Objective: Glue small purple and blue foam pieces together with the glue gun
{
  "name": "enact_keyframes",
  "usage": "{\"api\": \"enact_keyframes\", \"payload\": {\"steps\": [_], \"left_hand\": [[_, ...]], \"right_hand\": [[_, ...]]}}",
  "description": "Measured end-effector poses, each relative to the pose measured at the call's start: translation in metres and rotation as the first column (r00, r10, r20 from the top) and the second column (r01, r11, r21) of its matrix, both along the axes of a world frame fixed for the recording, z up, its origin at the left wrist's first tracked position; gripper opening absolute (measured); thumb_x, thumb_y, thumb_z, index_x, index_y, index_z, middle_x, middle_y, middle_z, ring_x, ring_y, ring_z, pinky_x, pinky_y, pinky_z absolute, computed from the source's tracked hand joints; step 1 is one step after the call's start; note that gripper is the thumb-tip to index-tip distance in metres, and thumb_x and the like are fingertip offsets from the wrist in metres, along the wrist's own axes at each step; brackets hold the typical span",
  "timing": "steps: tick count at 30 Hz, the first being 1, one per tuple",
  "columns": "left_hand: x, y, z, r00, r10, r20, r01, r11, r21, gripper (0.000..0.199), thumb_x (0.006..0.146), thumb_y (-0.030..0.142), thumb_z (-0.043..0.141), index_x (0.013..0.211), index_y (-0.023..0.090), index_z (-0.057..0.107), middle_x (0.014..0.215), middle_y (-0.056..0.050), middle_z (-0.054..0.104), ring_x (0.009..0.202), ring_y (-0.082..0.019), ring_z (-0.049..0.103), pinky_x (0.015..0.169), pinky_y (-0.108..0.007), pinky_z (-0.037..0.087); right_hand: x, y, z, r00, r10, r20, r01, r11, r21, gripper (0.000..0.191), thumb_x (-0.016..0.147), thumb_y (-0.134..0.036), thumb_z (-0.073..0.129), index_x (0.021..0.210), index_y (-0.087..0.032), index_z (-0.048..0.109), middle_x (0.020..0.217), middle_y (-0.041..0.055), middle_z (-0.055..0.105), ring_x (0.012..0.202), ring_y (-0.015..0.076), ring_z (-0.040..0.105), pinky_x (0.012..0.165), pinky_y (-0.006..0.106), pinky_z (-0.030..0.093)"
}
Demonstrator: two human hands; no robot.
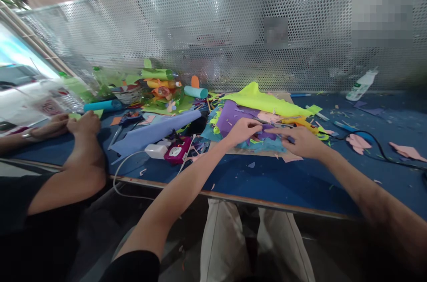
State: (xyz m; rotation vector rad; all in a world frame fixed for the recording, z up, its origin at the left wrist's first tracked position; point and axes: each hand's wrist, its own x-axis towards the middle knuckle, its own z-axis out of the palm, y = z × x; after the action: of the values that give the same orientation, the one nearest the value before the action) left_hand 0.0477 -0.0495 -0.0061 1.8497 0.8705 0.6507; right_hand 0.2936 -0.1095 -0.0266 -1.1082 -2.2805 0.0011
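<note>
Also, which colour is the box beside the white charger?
The box is magenta, seen in head view.

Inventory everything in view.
Table: 1, blue, centre
Panel: 1, silver, back
Bottle: 1, white, back right
Other bottles: several, green, back left
Lime sheet: 1, lime, back centre
Purple sheet: 1, purple, centre
Long sheet: 1, periwinkle, left
Rolls: 2, blue, back left
Pieces: several, orange, back left
Box: 1, magenta, centre left
Adapter: 1, white, beside box
Cords: several, black right, white left
Scraps: uncounted, mixed, tabletop
Co-worker's hands: 2, bare, left
Trousers: 1, beige, below table
Left hand: 1, bare, centre
Right hand: 1, bare, centre
</note>
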Motion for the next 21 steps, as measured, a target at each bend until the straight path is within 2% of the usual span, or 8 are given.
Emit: {"api": "enact_keyframes", "payload": {"steps": [3, 7, 11, 12, 14, 17, 19, 21], "left_hand": [[0.000, 0.001, -0.002, 1.000, 0.012, -0.006, -0.012, 1.000, -0.011, 0.033, 0.091, 0.037, 0.062, 0.106, 0.012, 0.075, 0.100, -0.010, 0.076, 0.067, -0.015, 0.074, 0.060, -0.022, 0.055], [0.001, 0.001, -0.003, 1.000, 0.004, 0.019, -0.004, 0.999, -0.033, 0.030, 0.092, 0.036, 0.063, 0.105, 0.012, 0.075, 0.098, -0.009, 0.077, 0.067, -0.014, 0.074, 0.060, -0.021, 0.055], [0.002, 0.003, -0.004, 0.996, 0.033, 0.088, -0.021, 0.991, -0.133, 0.027, 0.091, 0.031, 0.064, 0.106, 0.011, 0.074, 0.092, -0.008, 0.075, 0.066, -0.014, 0.074, 0.062, -0.022, 0.057], [0.003, 0.003, -0.004, 0.994, 0.045, 0.102, -0.028, 0.987, -0.159, 0.027, 0.091, 0.031, 0.064, 0.106, 0.010, 0.074, 0.089, -0.007, 0.075, 0.066, -0.014, 0.074, 0.062, -0.022, 0.058], [0.004, 0.003, -0.004, 0.991, 0.061, 0.120, -0.036, 0.980, -0.197, 0.026, 0.091, 0.029, 0.065, 0.106, 0.010, 0.073, 0.084, -0.005, 0.073, 0.066, -0.014, 0.073, 0.064, -0.023, 0.058], [0.005, 0.003, -0.005, 0.984, 0.072, 0.161, -0.032, 0.970, -0.240, 0.023, 0.091, 0.026, 0.065, 0.104, 0.010, 0.073, 0.086, -0.004, 0.072, 0.066, -0.013, 0.072, 0.067, -0.025, 0.060], [0.006, 0.003, -0.005, 0.978, 0.070, 0.197, -0.017, 0.966, -0.259, 0.021, 0.090, 0.027, 0.065, 0.100, 0.010, 0.073, 0.093, -0.005, 0.073, 0.067, -0.013, 0.072, 0.070, -0.027, 0.062], [0.007, 0.003, -0.006, 0.973, 0.059, 0.225, 0.002, 0.965, -0.262, 0.021, 0.089, 0.028, 0.067, 0.098, 0.010, 0.073, 0.099, -0.007, 0.073, 0.069, -0.014, 0.073, 0.072, -0.028, 0.063]], "right_hand": [[-0.001, 0.001, -0.001, 0.995, 0.094, 0.029, -0.094, 0.996, 0.000, 0.025, 0.073, -0.014, 0.053, 0.062, -0.023, 0.073, 0.059, -0.0003, 0.075, 0.050, 0.0129, 0.062, 0.059, 0.024, 0.041], [0.001, 0.002, -0.003, 1.000, 0.027, -0.002, -0.027, 0.999, 0.034, 0.029, 0.073, -0.014, 0.053, 0.081, -0.024, 0.079, 0.061, -0.0011, 0.075, 0.042, 0.0110, 0.056, 0.053, 0.023, 0.038], [0.000, 0.000, -0.004, 0.998, 0.058, 0.015, -0.059, 0.992, 0.111, 0.024, 0.075, -0.016, 0.053, 0.064, -0.024, 0.073, 0.060, -0.0011, 0.075, 0.048, 0.0131, 0.062, 0.056, 0.024, 0.039], [-0.001, -0.001, -0.004, 0.999, 0.038, 0.001, -0.038, 0.990, 0.135, 0.023, 0.077, -0.018, 0.054, 0.067, -0.025, 0.073, 0.059, -0.0012, 0.074, 0.046, 0.0129, 0.061, 0.055, 0.024, 0.040], [-0.003, -0.002, -0.006, 0.998, -0.062, -0.033, 0.067, 0.984, 0.166, 0.021, 0.085, -0.026, 0.055, 0.089, -0.025, 0.076, 0.056, -0.0020, 0.069, 0.040, 0.0123, 0.054, 0.053, 0.025, 0.039], [-0.008, 0.000, -0.011, 0.986, -0.165, -0.005, 0.163, 0.967, 0.193, 0.038, 0.092, -0.049, 0.057, 0.119, -0.025, 0.068, 0.059, -0.0016, 0.066, 0.041, 0.0144, 0.055, 0.050, 0.025, 0.038], [-0.010, 0.003, -0.016, 0.985, -0.162, 0.053, 0.145, 0.963, 0.229, 0.045, 0.091, -0.059, 0.057, 0.120, -0.026, 0.068, 0.065, 0.0006, 0.070, 0.047, 0.0171, 0.061, 0.051, 0.026, 0.037], [-0.011, 0.005, -0.020, 0.983, -0.167, 0.081, 0.140, 0.954, 0.265, 0.043, 0.092, -0.060, 0.055, 0.116, -0.027, 0.070, 0.069, 0.0021, 0.074, 0.050, 0.0185, 0.065, 0.051, 0.026, 0.037]]}}
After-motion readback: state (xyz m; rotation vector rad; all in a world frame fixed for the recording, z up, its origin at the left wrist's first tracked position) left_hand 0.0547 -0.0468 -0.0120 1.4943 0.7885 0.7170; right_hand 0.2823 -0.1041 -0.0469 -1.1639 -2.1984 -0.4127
